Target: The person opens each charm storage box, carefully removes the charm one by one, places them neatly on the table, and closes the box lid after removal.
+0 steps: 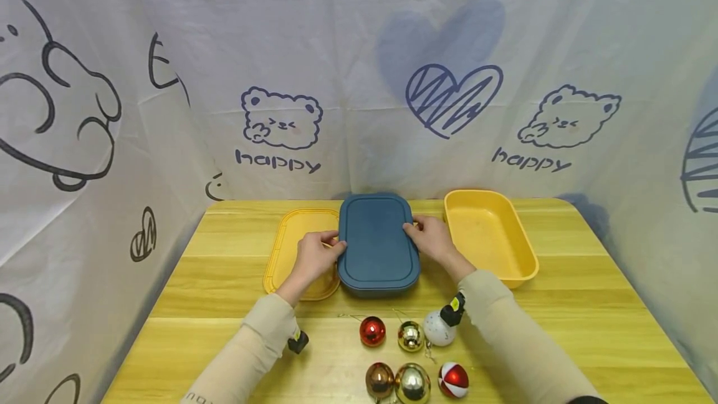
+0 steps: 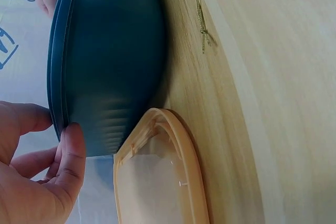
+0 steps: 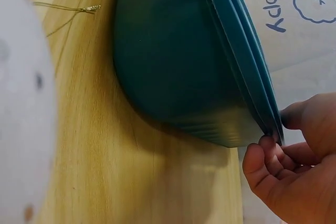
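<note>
A dark blue box (image 2: pixel 115 51) with its blue lid (image 1: pixel 377 239) on top stands at the back middle of the table. On its left edge, my left hand (image 1: pixel 316 255) pinches the lid's rim, thumb above and fingers beneath. The right hand (image 1: pixel 434 239) pinches the rim on the opposite side, as the right wrist view also shows. Left of the box lies a yellow lid (image 1: pixel 300 224), partly behind my left hand. To the right, a yellow box (image 1: pixel 488 229) stands uncovered. What the blue box holds is hidden.
Nearer me lie several ornaments: a red ball (image 1: pixel 373 331), a small gold ball (image 1: pixel 411 335), a white ball (image 1: pixel 439 331), a brown ball (image 1: pixel 379 380), a larger gold ball (image 1: pixel 412 383) and a red-and-white ball (image 1: pixel 453 379). A printed cloth (image 1: pixel 359 80) hangs behind the table.
</note>
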Demonstrator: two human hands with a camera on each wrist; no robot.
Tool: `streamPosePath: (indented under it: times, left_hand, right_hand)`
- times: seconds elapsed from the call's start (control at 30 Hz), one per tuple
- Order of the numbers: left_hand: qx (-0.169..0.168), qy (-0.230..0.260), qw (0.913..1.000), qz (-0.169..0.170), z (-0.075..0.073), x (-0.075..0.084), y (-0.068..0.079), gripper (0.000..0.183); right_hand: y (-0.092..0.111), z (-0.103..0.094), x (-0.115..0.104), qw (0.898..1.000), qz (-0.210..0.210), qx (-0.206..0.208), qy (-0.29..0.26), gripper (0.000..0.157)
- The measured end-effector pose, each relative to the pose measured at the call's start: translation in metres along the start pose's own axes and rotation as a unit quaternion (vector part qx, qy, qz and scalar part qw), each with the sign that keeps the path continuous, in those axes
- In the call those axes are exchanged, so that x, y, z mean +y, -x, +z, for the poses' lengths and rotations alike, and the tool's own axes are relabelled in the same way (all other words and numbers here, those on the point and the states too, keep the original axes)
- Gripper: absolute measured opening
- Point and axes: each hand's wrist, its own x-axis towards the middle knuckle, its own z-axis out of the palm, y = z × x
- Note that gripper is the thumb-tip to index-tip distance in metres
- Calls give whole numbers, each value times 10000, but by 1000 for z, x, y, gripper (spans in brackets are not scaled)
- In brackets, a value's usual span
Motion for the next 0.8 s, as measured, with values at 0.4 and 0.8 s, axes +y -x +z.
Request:
streamPosePath:
  times: [0.4, 0.8]
  left_hand:
    - [-18, 7, 10000, -34, 0, 0, -2, 37]
    - [-38, 16, 9999, -112, -1, 0, -1, 38]
  right_hand:
    - [-3, -1, 2, 9997, 175, -145, -55, 43]
    - [-5, -1, 1, 9997, 223, -118, -54, 43]
